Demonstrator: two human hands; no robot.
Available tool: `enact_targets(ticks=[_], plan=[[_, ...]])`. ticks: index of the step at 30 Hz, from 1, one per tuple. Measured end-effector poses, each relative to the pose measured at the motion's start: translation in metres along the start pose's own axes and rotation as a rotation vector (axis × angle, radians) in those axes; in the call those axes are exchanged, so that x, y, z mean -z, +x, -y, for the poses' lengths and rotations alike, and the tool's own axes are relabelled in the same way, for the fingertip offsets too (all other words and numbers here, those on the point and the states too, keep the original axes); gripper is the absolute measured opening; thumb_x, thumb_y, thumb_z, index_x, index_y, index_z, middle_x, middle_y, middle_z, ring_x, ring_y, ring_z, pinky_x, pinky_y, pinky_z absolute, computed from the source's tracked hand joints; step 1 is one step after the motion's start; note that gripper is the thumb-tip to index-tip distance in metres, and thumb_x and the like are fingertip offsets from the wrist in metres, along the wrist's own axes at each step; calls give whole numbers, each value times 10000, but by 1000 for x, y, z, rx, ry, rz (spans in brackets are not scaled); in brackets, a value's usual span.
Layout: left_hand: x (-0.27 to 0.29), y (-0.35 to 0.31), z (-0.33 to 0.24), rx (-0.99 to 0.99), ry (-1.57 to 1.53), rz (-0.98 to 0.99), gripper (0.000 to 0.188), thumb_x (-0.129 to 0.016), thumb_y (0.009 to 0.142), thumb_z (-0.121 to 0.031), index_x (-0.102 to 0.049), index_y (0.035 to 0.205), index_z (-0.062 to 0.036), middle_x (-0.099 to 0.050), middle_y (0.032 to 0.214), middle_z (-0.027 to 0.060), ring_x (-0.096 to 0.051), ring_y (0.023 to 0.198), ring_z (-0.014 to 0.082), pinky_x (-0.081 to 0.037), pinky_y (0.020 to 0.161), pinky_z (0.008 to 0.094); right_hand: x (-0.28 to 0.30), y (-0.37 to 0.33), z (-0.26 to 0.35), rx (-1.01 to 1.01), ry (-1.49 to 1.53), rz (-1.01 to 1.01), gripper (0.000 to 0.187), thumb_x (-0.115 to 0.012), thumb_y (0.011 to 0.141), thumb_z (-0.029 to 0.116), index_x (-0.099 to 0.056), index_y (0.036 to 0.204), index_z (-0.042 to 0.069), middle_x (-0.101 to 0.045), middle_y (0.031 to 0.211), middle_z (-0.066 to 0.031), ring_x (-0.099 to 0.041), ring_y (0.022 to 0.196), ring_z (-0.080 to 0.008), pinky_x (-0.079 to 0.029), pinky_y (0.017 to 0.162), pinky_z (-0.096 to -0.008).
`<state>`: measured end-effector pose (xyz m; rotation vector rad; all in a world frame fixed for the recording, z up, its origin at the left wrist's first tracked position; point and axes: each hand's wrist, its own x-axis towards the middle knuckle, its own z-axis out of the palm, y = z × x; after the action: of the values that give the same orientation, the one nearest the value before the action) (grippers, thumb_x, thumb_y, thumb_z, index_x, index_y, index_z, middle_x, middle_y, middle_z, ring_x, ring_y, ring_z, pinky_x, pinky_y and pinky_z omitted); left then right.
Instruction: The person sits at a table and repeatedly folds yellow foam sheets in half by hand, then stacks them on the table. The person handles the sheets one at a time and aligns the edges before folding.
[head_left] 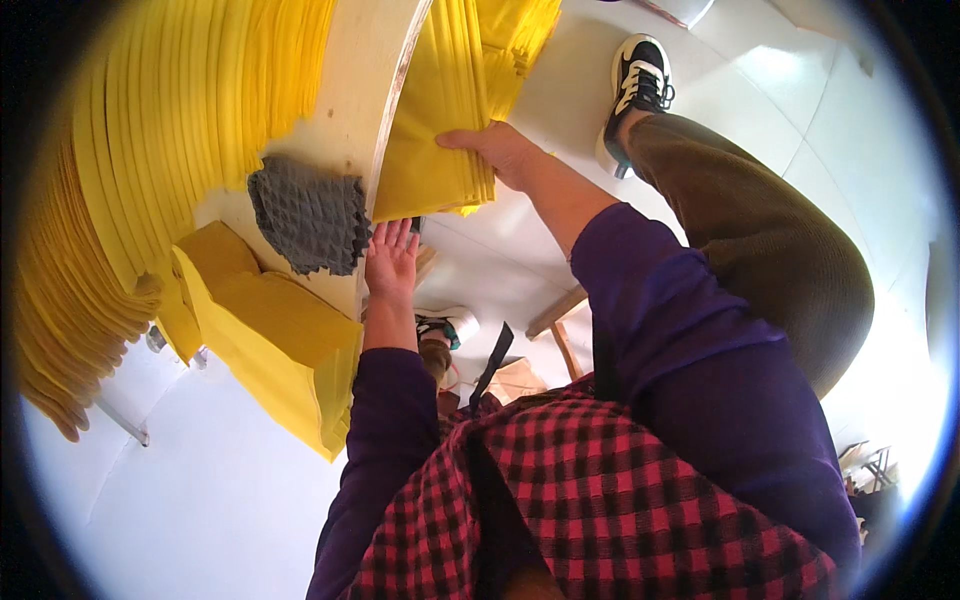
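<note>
My right hand (503, 155) grips the edge of a stack of yellow fabric pieces (425, 150), thumb lying on top and the other fingers hidden beneath. The stack hangs beside a pale wooden board's edge. My left hand (392, 262) is palm up with its fingers stretched out, fingertips at the stack's lower edge, next to the board. A dark grey piece of dimpled, foam-like material (310, 215) lies on the wooden board (345, 110), left of that hand. Folded yellow fabric (270, 320) droops over the board's near end.
Long rows of layered yellow fabric (190, 130) fill the far left. More yellow pieces (515, 45) hang behind the held stack. A wooden stool-like frame (558, 318) stands on the pale tiled floor (760, 110) below. My legs straddle the area, one shoe (640, 85) at the upper right.
</note>
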<state>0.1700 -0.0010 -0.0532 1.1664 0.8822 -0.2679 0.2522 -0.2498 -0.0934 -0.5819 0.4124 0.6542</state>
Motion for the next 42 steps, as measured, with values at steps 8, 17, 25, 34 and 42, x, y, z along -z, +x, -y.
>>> enact_targets(ticks=[8,17,25,34,42], plan=[[-50,12,0,87,-83,248,574,-433,937,-489,-373,1385,-135,-389,1425,71,-369,1302,284,-279,1074,489,24,-23,14,-94,21,105,466,-673,838,185,-513,1225,-17,-605,1172,-127,-610,1049,-223,-504,905,-349],[-94,26,-5,185,-115,264,627,-437,910,-565,-417,1354,-123,-468,1347,79,-470,1199,267,-392,987,438,57,-37,13,-243,18,96,510,-712,811,160,-502,1249,5,-604,1188,-118,-617,1041,-219,-503,918,-356],[-88,41,3,185,-74,513,723,-513,847,-612,-460,1309,-58,-555,1253,77,-543,1119,250,-469,902,408,73,-33,5,-78,106,198,598,-683,847,269,-406,1324,39,-545,1266,-102,-558,1129,-192,-474,952,-362],[-97,38,-4,194,46,475,712,-593,830,-558,-447,1316,-58,-555,1252,97,-524,1146,258,-436,950,414,68,-19,28,57,83,139,593,-529,928,422,-387,1330,10,-524,1293,-106,-537,1155,-195,-444,975,-340],[-118,38,-10,274,7,465,563,-619,860,-355,-461,1293,-33,-568,1229,104,-549,1112,253,-443,950,394,63,-10,36,-1,189,59,550,-551,913,434,-477,1285,36,-576,1230,-112,-562,1122,-208,-453,963,-351]])
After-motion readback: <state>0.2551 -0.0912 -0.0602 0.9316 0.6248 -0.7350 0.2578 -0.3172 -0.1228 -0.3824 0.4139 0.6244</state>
